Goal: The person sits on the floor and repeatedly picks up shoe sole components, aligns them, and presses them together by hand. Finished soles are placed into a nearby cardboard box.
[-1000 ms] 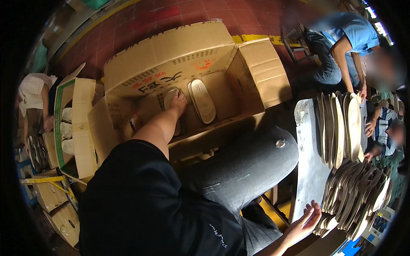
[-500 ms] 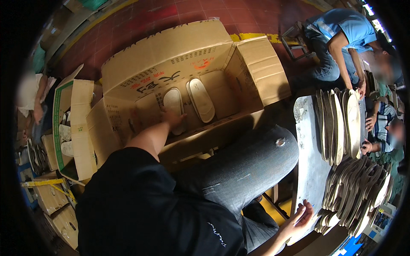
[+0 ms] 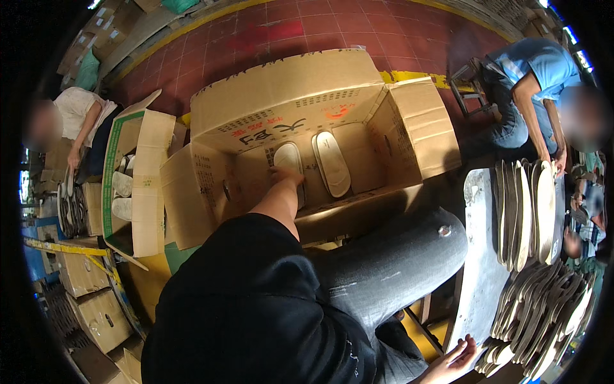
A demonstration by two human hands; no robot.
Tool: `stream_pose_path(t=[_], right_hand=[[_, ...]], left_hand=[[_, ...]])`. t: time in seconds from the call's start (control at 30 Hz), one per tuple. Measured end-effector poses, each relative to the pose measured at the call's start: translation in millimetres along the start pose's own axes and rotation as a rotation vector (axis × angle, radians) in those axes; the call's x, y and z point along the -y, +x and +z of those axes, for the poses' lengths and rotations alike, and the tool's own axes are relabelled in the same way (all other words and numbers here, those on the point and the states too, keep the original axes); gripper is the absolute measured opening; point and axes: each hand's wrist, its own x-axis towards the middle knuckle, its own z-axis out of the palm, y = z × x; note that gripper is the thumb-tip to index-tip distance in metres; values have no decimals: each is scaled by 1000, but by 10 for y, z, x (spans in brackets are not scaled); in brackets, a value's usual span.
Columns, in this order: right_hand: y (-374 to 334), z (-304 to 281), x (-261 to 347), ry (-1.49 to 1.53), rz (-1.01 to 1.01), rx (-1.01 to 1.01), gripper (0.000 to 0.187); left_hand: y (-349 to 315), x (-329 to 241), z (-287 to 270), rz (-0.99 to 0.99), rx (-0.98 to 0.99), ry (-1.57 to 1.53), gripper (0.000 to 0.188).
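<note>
Inside the open cardboard box [image 3: 364, 153] in front of me, my left hand [image 3: 286, 176] reaches down over the near half of a pale shoe sole [image 3: 288, 155]. Its fingers and thumb straddle the sole's two edges, and my hand hides part of it. A second pale sole [image 3: 331, 163] lies just to the right, apart from my hand, seemingly atop others. My right hand [image 3: 457, 358] rests by the near edge of the grey table [image 3: 481, 243], fingers loosely curled and apart, with nothing in it. Close by are stacks of soles [image 3: 543, 313].
More soles stand in a row [image 3: 524, 214] on the table, handled by a person in a blue shirt [image 3: 543, 70]. At left, a green-edged carton [image 3: 150, 179] holds pale soles, with another person [image 3: 80, 115] beyond it. My knee [image 3: 441, 233] sits between box and table.
My view has swung slightly left, so the box and table appear farther right. My left hand has slid a little farther along the sole. My right hand stays by the table edge.
</note>
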Motion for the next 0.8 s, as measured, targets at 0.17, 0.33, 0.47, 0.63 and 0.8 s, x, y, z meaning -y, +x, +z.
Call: stream_pose_path(t=[0.17, 0.33, 0.47, 0.63, 0.8], right_hand=[[-54, -181, -313, 30, 31, -32, 30], [15, -330, -337, 14, 85, -227, 28], [-161, -895, -715, -85, 162, -372, 30], [-310, -1140, -1253, -102, 447, -399, 31], [-343, -1220, -1766, -212, 524, -245, 35]], left_hand=[[-120, -22, 94, 139, -41, 138, 143], [-27, -175, -254, 508, -149, 369, 134], [-1702, -650, -797, 1068, 356, -115, 80], [-3762, -858, -1219, 1694, 124, -612, 47], [-5802, -636, -757, 2019, 713, -527, 13]])
